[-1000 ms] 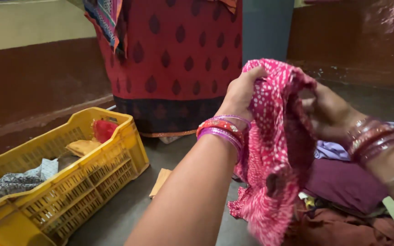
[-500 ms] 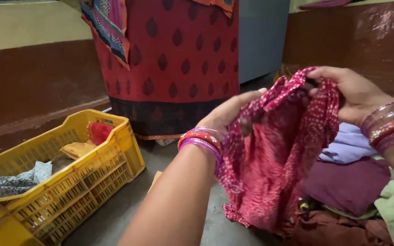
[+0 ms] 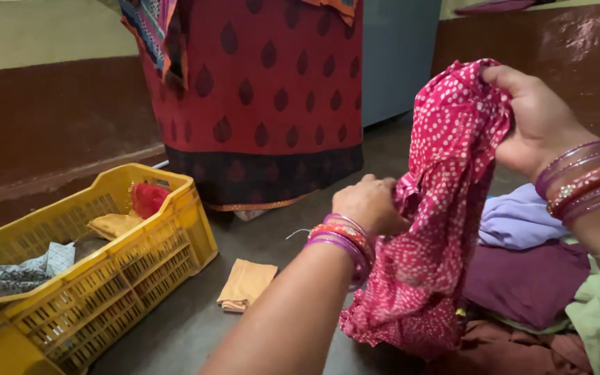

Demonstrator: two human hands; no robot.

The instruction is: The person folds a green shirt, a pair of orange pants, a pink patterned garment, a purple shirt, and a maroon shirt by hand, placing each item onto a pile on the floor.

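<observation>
Cloth: pink dotted garment [image 3: 446, 208] hangs between both hands.
Right hand [image 3: 539, 118]: pinching its top edge.
Left hand [image 3: 369, 205]: clenched on a lower fold.
Risk: loose hem may drag onto the clothes pile [image 3: 529, 278] below.

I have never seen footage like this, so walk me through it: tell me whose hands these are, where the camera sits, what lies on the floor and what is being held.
There is no machine here. The one view comes from a camera worn on a person's head, looking down at their own two bare hands. The right hand holds up the top of a pink cloth with white dots, and the left hand grips it lower down. Both wrists wear bangles. On the floor to the left stands a yellow plastic crate with a few cloth pieces inside. A small folded tan cloth lies beside it. A pile of clothes in purple, lilac and green lies at the right. A dark red patterned fabric hangs behind.
</observation>
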